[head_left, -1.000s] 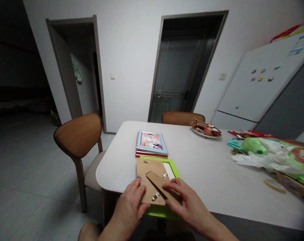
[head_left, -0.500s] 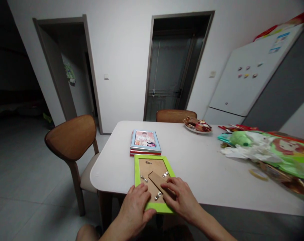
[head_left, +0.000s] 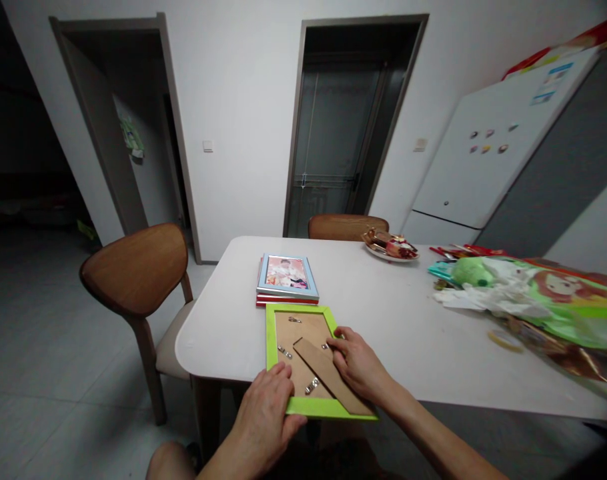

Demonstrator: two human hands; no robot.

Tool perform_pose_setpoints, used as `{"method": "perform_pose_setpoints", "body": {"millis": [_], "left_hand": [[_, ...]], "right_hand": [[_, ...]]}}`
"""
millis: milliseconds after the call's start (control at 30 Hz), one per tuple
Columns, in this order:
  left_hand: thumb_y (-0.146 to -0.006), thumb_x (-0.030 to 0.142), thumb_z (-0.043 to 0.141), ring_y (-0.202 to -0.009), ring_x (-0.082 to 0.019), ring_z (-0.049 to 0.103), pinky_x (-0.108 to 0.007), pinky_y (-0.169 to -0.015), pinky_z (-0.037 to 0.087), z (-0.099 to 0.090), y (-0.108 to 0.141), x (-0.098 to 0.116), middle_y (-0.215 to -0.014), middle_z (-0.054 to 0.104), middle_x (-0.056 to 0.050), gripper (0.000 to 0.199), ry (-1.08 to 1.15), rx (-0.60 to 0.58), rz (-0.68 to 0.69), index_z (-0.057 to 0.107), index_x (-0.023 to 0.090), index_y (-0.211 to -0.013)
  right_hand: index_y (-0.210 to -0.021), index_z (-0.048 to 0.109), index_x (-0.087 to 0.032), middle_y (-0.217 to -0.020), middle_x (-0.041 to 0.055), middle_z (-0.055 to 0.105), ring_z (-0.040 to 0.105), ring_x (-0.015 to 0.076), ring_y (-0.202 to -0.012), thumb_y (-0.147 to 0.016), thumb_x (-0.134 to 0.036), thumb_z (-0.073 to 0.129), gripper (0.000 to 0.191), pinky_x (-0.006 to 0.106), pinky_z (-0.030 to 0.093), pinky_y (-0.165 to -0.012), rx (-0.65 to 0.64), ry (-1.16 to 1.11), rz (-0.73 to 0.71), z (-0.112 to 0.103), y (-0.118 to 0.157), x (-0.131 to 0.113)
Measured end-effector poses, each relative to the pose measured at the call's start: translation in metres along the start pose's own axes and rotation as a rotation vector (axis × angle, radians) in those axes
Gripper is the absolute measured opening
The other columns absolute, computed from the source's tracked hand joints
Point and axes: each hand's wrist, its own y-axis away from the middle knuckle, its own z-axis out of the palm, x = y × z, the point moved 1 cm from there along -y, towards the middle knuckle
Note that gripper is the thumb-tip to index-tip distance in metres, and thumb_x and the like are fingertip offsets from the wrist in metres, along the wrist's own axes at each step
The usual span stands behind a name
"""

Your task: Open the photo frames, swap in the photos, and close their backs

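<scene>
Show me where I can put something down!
There's bare tabletop between the blue frame and the crumpled white pile, and a smaller patch left of the green frame, by the rounded corner. It's crowded around the green packaging on the right, and at the green frame, where the left hand and right hand are.

Green picture frame [head_left: 271, 340] face down, back board in place

The frame is rectangular with a bright green border, its back upward. It lies on the near left part of the table [head_left: 383, 327], its near end reaching past the edge. A plain brown board [head_left: 307, 327] sits inside the border. Silver metal clips are fixed to the board: a far clip [head_left: 294, 320], a left clip [head_left: 285, 351], a near clip [head_left: 312, 386] and a partly hidden right clip [head_left: 325, 346]. A brown stand [head_left: 328, 373] slants across the board, widening toward the near right corner, where it overlaps the border.
</scene>
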Motion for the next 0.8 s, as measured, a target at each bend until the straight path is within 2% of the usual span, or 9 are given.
{"method": "perform_pose_setpoints", "body": {"millis": [200,333,500,700,800], "left_hand": [[-0.068,0.027,0.062,-0.114,-0.023,0.041,-0.041,-0.096,0.033,0.004,0.001,-0.002,-0.120,0.049,-0.012,0.037,-0.008,0.025,-0.007,0.050,0.014,-0.101],[-0.067,0.027,0.063,-0.114,-0.023,0.041,-0.040,-0.097,0.033,0.004,0.001,-0.003,-0.120,0.050,-0.011,0.034,0.014,0.029,0.003,0.052,0.015,-0.097],[-0.067,0.024,0.062,-0.113,-0.024,0.042,-0.040,-0.095,0.035,0.001,0.001,-0.002,-0.119,0.050,-0.011,0.033,0.031,0.017,-0.015,0.052,0.015,-0.097],[-0.067,0.023,0.061,-0.114,-0.023,0.041,-0.041,-0.095,0.035,0.004,0.002,-0.004,-0.119,0.050,-0.012,0.034,0.056,0.050,0.002,0.051,0.015,-0.099],[-0.068,0.024,0.060,-0.114,-0.023,0.041,-0.042,-0.095,0.035,0.005,0.002,-0.005,-0.119,0.051,-0.010,0.030,0.075,0.062,0.003,0.052,0.016,-0.096]], "right_hand": [[-0.091,0.063,-0.014,-0.101,0.0111,0.050,0.047,0.0192,-0.092,-0.076,-0.017,0.037,0.031,0.031,0.036,-0.084,0.032,-0.007,-0.009,0.002,0.001,0.004],[-0.098,0.060,-0.017,-0.104,0.0105,0.051,0.045,0.0208,-0.097,-0.075,-0.019,0.040,0.031,0.036,0.035,-0.085,0.083,0.001,-0.099,-0.001,0.013,-0.012],[-0.090,0.062,-0.026,-0.104,0.0054,0.052,0.042,0.0196,-0.100,-0.077,-0.022,0.044,0.023,0.038,0.033,-0.087,-0.080,-0.096,-0.359,-0.012,0.035,-0.046],[-0.093,0.061,-0.026,-0.110,0.0053,0.050,0.039,0.0217,-0.105,-0.075,-0.026,0.047,0.022,0.040,0.031,-0.089,-0.122,-0.093,-0.408,-0.019,0.043,-0.050],[-0.097,0.059,-0.026,-0.107,0.0060,0.053,0.042,0.0208,-0.102,-0.078,-0.027,0.045,0.025,0.039,0.033,-0.087,-0.095,-0.121,-0.389,-0.017,0.039,-0.048]]}}
